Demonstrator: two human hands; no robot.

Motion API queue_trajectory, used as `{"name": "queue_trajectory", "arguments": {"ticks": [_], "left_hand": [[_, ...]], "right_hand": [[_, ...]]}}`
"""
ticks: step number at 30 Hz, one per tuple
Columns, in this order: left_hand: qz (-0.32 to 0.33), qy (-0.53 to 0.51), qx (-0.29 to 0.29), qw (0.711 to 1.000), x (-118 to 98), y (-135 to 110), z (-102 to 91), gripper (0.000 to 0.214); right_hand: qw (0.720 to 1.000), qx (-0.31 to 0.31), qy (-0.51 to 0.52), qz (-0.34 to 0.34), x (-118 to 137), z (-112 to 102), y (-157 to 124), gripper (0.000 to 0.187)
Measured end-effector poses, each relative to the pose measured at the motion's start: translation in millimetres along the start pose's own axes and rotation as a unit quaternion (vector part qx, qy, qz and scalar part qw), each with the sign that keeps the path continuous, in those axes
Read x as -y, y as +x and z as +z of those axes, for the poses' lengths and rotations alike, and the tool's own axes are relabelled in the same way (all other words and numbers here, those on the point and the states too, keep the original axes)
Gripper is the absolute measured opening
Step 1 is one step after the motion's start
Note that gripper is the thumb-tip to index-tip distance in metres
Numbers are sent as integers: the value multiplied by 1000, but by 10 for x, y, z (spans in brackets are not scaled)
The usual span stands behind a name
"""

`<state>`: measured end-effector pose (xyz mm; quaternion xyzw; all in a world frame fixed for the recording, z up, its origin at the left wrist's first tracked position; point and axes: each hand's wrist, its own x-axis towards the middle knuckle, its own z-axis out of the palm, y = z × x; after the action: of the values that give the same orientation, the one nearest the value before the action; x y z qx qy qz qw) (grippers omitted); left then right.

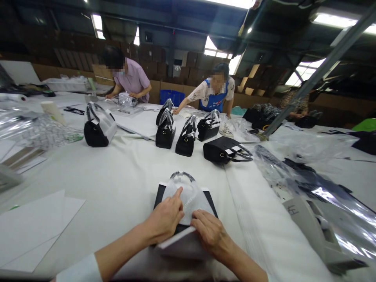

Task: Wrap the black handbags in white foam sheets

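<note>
A black handbag [160,194] lies in front of me, its looped handle [183,175] wrapped in clear film and pointing away. Thin white foam sheeting [192,196] covers most of its upper side. My left hand [166,217] rests on this covering, index finger stretched forward and the other fingers loosely bent. Close beside it, my right hand [210,234] has its fingers bent over the near white foam flap [179,238], gripping its edge. The bag's near part is hidden by the flap and my hands.
Several black handbags [165,135] stand ahead; one [217,150] lies on its side. A partly wrapped bag [100,127] stands left. White sheets [38,231] lie near left, a tape dispenser [320,227] right. Two co-workers [133,76] [216,92] lean over the far side.
</note>
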<state>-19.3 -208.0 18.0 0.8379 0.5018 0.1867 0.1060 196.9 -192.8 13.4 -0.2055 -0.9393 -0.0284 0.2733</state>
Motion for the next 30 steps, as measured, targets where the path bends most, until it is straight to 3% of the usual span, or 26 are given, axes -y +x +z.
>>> {"name": "queue_trajectory", "arguments": {"ticks": [3,7,12,17,25,30], "left_hand": [[-78,9,18,997,55,247,-49,49],[-45,52,65,995,-31,364,8,44],[18,77,51,996,-118,92,46,42],[33,21,95,995,-65,-198,70,44],[33,6,107,994,-114,-183,0,43],[47,-37,110,992,-91,-151,-56,43]], "right_hand": [[1000,-1,1,-3,-14,4,-6,27],[1000,6,3,1,-18,25,-26,29],[1000,-3,-4,9,-11,56,-57,29],[1000,5,-16,6,-9,48,-33,28],[997,-2,-52,-50,83,-181,237,26],[997,55,-23,53,-8,-20,231,25]]}}
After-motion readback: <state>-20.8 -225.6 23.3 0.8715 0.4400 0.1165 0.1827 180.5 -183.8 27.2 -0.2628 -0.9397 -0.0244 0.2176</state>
